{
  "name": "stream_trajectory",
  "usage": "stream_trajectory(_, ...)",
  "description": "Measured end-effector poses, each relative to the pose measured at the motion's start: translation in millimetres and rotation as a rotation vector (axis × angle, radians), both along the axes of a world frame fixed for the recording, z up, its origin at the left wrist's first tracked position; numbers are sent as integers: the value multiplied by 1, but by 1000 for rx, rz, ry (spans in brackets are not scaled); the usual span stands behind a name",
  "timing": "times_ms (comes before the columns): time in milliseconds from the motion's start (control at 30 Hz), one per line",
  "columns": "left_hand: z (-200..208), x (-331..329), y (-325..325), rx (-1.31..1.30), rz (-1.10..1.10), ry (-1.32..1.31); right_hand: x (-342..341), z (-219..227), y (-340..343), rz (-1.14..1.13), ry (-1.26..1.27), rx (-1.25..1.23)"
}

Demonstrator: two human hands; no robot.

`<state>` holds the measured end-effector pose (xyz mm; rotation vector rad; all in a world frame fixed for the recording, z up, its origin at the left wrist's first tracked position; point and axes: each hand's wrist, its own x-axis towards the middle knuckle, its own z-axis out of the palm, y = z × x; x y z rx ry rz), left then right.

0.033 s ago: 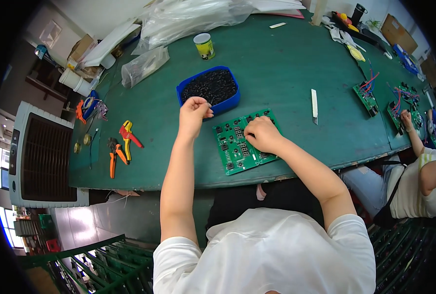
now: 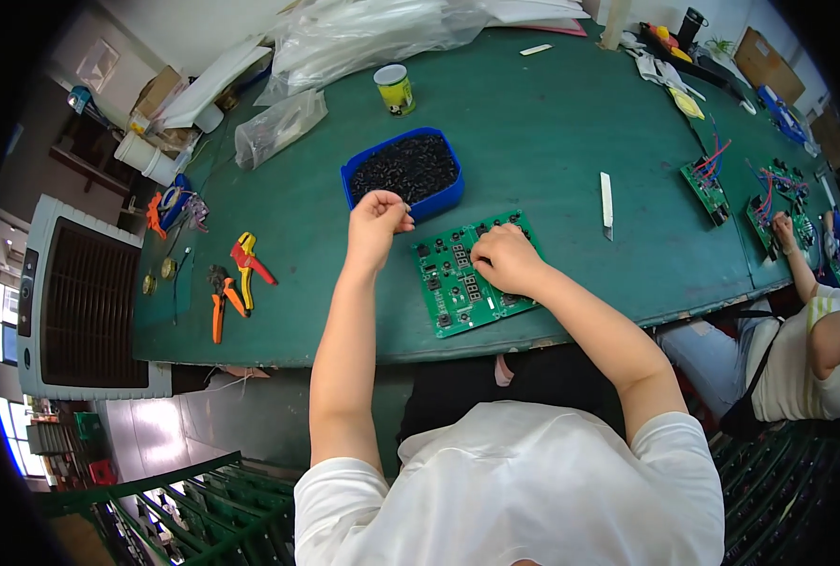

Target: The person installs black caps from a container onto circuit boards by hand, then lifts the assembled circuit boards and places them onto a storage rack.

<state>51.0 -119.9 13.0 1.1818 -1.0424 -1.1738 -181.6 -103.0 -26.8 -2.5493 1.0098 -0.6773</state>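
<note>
A green circuit board with dark buttons and two digit displays lies flat near the table's front edge. My right hand rests on its right half with curled fingers, and whatever its fingertips hold or press is hidden under them. At the near rim of a blue tray, my left hand is raised with thumb and fingers pinched together. Anything in that pinch is too small to name. Many small black pieces fill the tray.
Left of my arm lie red-yellow pliers and orange-handled pliers. A green can and plastic bags stand farther back. A white-handled cutter lies to the right. Beyond it, a co-worker's hand touches wired boards.
My left hand has shifted very slightly to the right and toward me, still pinched. My right hand stays on the circuit board.
</note>
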Motion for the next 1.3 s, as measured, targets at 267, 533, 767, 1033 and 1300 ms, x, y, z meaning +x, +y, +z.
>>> stream_trajectory(267,-16,-4,25,62,-222,-180,4,0,-2,22,16,17)
stream_trajectory(533,-16,-8,34,82,-266,-348,6,-1,-4,33,60,13)
stream_trajectory(767,-8,-29,44,-226,-333,-971,1,-5,-8,48,114,-117)
stream_trajectory(1033,-25,-40,47,-489,-460,-1380,-41,-2,-5,-320,-577,122)
stream_trajectory(1300,-34,-37,50,-565,-389,-1347,-91,-33,-6,-532,-781,211)
